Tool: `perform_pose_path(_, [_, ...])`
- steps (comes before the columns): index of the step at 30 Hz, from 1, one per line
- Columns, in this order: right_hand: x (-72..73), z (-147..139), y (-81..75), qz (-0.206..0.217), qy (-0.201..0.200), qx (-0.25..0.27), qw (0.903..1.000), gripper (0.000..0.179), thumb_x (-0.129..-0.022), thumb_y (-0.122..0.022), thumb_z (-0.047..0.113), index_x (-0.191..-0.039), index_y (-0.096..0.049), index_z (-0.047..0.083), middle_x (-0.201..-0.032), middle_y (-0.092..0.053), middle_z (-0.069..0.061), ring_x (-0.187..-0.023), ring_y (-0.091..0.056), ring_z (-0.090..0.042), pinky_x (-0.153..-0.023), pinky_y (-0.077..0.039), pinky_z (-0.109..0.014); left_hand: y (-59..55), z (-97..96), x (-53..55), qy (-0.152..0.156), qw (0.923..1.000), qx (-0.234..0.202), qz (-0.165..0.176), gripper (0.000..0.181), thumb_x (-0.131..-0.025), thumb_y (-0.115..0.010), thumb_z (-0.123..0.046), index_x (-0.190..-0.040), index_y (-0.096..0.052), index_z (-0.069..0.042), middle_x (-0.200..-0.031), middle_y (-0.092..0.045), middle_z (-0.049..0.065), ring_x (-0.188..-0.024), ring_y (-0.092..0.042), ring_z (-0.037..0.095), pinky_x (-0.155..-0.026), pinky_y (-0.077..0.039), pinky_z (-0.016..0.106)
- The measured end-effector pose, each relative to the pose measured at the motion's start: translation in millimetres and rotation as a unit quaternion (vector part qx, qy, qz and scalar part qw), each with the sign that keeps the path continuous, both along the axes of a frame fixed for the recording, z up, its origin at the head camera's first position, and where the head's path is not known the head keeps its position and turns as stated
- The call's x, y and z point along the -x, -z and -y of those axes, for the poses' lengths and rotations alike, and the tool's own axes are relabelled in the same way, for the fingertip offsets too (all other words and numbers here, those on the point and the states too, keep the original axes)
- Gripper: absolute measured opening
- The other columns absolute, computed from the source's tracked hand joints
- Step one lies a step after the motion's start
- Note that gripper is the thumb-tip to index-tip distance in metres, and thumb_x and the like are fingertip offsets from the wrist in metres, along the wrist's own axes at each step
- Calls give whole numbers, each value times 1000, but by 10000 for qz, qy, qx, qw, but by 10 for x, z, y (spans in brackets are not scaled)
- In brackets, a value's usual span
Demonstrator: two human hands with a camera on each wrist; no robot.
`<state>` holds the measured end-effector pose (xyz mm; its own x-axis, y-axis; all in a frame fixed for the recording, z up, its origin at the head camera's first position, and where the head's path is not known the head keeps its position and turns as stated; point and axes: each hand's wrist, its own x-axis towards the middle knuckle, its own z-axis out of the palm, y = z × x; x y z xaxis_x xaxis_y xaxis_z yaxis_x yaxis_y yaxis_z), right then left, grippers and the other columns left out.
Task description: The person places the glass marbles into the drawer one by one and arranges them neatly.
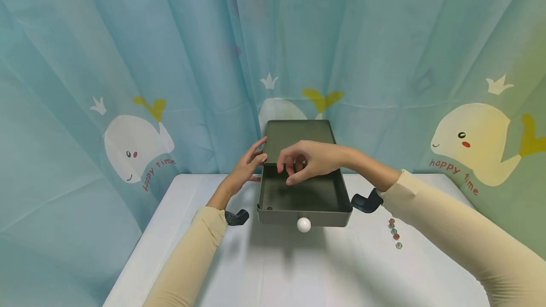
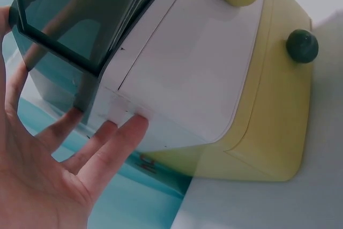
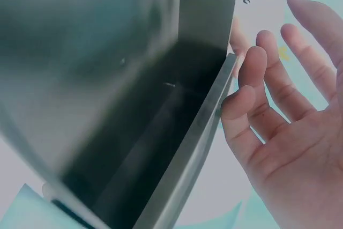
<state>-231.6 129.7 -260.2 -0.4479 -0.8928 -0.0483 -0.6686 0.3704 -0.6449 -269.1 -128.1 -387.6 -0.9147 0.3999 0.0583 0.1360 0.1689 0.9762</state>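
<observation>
Drawer: dark green drawer [image 1: 279, 217], top tier, pulled well out of the cabinet [image 1: 296, 134] toward the person. Thin walls; likely light, stiff, smooth plastic. May sag or tip the stack if pressed down at the front.
Where to hold it: white knob [image 1: 304, 224], centre of the front face. Small, round, glossy; probably best taken between thumb and fingers, pull kept straight. The front rim looks a fair second choice.
Cabinet: stands on the white table [image 1: 273, 278]; white drawer [image 2: 187, 41] and yellow drawer [image 2: 278, 79] below, both in. Looks light enough to slide, so a brace at the side makes sense.
Left hand: [image 1: 247, 164] fingers spread along the cabinet's left side, fingertips against it, not wrapped round.
Right hand: [image 1: 313, 158] above the drawer, fingers loosely bent, thumb apart from them, nothing seen in the grasp. Rim contact: cannot tell.
Marbles: [image 1: 394, 231] short row on the table, right of the cabinet. Likely hard, slick, prone to roll; fingertip pinch.
Drawer corner: small round thing [image 1: 269, 208], near left; too small to name.
</observation>
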Motion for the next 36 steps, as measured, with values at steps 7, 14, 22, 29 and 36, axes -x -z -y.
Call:
perform_pose_path(7, [-68,-140,-55,-47,108,45,9999,26,-94,-77,23,-115,-69,11,-90,-65,-1,-73,-65,-21,-72,-53,-37,-5,-12,10,5,9999,-96,-69,60,-104,-52,-48,-159,-28,-50,-166,-26,9,-144,-39,39,-97,-48,67])
perform_pose_path(14, [-121,-306,-90,-63,224,164,9996,21,-94,-77,24,-114,-69,20,-91,-66,-1,-72,-64,-21,-69,-54,-36,6,-4,16,49,9998,-122,-126,60,-105,-52,-47,-159,-28,-50,-166,-26,9,-145,-39,38,-97,-48,66])
perform_pose_path(22, [-180,-554,-84,-198,630,257,9975,20,-94,-77,26,-112,-69,26,-92,-66,1,-76,-64,-19,-67,-54,-32,0,-17,-2,65,9999,-96,-108,60,-105,-52,-47,-159,-28,-50,-166,-26,9,-145,-39,38,-97,-48,66])
perform_pose_path(29, [-261,-758,-78,-361,920,570,9935,18,-94,-78,22,-109,-69,24,-89,-66,1,-75,-64,-19,-65,-55,-32,-18,-20,2,112,9998,-107,-119,59,-106,-50,-45,-160,-27,-49,-166,-25,9,-144,-39,38,-97,-47,67])
perform_pose_path(36, [-292,-954,-17,-404,1112,859,9893,16,-94,-76,16,-108,-69,20,-88,-69,-1,-80,-65,-19,-66,-56,-33,-26,-26,4,77,9999,-89,-63,59,-105,-51,-46,-159,-28,-50,-166,-26,8,-144,-40,37,-97,-49,66])
